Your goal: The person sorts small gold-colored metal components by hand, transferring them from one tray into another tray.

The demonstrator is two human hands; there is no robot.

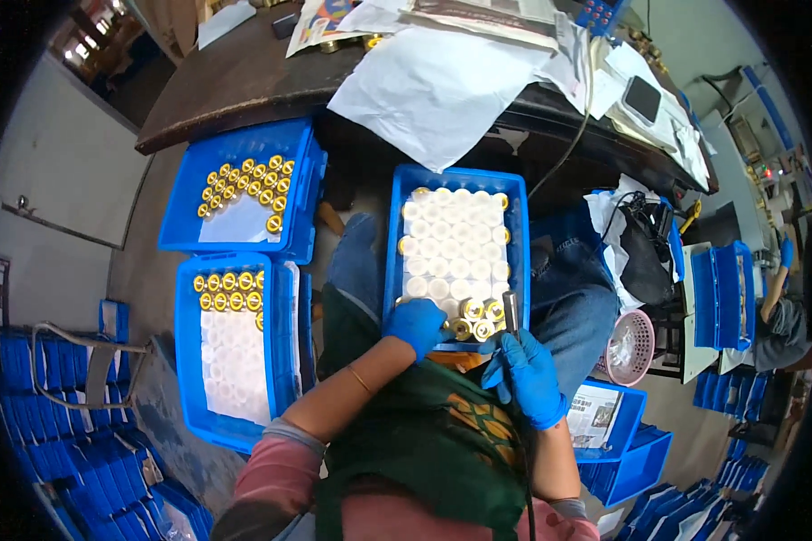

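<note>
In front of me a blue plastic bin (525, 216) rests at my lap, filled with rows of white round caps (456, 230). Brass-coloured round fittings (483, 332) show uncapped in its near right part. My left hand (415, 326), in a blue glove, reaches over the near left corner with fingers curled down beside the fittings; what they grip, if anything, is hidden. At the near right corner my gloved right hand (530, 379) is closed around a slim grey metal cylindrical tool (511, 312), held upright. A dark cord runs below that hand.
Two blue bins with brass fittings stand at left, the far bin (176, 216) and the near bin (188, 361). Ahead is a dark desk (217, 99) with papers and a phone (641, 99). A pink basket (629, 347) and more blue bins (636, 469) sit at right.
</note>
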